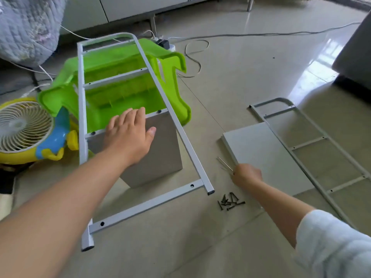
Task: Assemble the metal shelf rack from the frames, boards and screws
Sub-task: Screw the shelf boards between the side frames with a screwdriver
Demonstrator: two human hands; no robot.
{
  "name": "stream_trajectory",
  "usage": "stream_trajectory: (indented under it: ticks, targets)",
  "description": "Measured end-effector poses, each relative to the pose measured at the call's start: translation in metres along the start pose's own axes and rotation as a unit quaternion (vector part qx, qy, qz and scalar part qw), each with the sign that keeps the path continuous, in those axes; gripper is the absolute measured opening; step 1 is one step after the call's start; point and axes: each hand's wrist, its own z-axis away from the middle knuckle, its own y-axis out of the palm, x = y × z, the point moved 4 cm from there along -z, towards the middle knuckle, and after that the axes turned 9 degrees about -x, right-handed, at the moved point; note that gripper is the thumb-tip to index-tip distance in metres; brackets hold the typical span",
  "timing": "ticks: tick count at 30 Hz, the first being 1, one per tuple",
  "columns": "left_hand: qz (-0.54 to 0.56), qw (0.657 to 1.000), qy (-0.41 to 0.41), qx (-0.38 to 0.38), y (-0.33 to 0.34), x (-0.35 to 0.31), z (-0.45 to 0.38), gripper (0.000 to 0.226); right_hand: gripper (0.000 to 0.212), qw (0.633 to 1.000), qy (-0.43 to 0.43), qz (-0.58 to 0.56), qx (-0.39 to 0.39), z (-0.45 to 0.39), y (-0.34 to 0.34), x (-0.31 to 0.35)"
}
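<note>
Tiled floor (230, 81) | centre: left hand (128, 135), fingers straight, presses board (160, 153) in white frame (152, 77) | lower right: right hand (248, 175) fingers pinch thin tool (224, 163) near screws (229, 201)

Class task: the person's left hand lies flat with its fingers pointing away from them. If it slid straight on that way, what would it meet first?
Probably the crossbar of the white frame, at the board's far edge; the left hand fingertips already seem to reach it. Beyond lies the green plastic stool. Depth is uncertain.
</note>
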Motion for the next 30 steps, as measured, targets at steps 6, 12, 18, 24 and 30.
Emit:
stream_trajectory:
  ticks: [6,12,18,24,30]
  targets:
    - [-0.017,0.999,-0.019,0.038,-0.001,-0.002,-0.001,0.062,0.028,0.999,-0.021,0.021,0.013,-0.001,0.024,-0.008]
    - [0.006,0.999,-0.042,0.019,-0.01,-0.009,-0.01,0.06,0.034,1.0,-0.015,0.013,0.021,-0.005,0.029,-0.008]
    - [0.187,0.972,-0.143,-0.012,-0.018,-0.032,-0.032,0.059,0.015,0.991,0.048,-0.117,0.043,-0.007,0.016,0.019]
    - [0.11,0.978,-0.165,0.068,-0.012,-0.052,-0.044,0.051,0.043,0.961,-0.141,-0.237,0.031,-0.018,-0.022,0.094]
    - [0.061,0.981,-0.169,0.074,-0.009,-0.058,-0.04,0.041,0.048,0.921,-0.251,-0.288,0.077,-0.008,-0.038,0.152]
